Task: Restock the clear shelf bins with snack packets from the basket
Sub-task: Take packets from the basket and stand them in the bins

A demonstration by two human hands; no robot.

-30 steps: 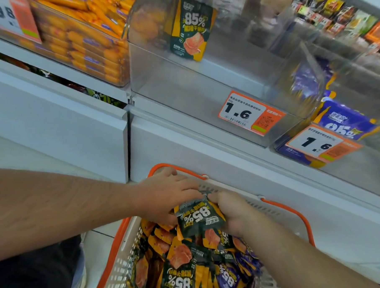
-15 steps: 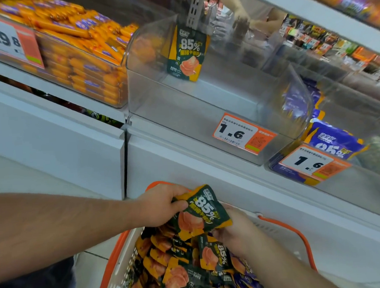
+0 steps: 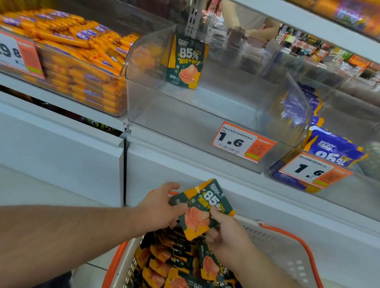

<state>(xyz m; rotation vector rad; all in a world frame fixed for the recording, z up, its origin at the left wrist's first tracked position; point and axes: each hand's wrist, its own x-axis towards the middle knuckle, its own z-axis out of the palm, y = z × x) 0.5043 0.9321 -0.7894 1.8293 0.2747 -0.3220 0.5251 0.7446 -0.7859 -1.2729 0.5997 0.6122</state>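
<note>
A green and orange snack packet (image 3: 200,208) marked 85% is held above the basket (image 3: 283,248). My left hand (image 3: 159,210) grips its left edge and my right hand (image 3: 228,238) pinches its lower right side. Several more such packets (image 3: 168,273) fill the white, orange-rimmed basket below. Straight above, the clear shelf bin (image 3: 184,126) holds just one packet (image 3: 186,61), leaning upright at its back.
A bin of orange sausage sticks (image 3: 83,68) stands to the left. To the right a bin holds purple 85% packets (image 3: 333,148). Price tags reading 1.6 (image 3: 243,141) hang on both bin fronts. White cabinet panels (image 3: 54,154) run below the shelf.
Both hands have lifted the packet out of the basket pile and raised it toward the shelf. The view has tilted upward, showing more of the bins.
</note>
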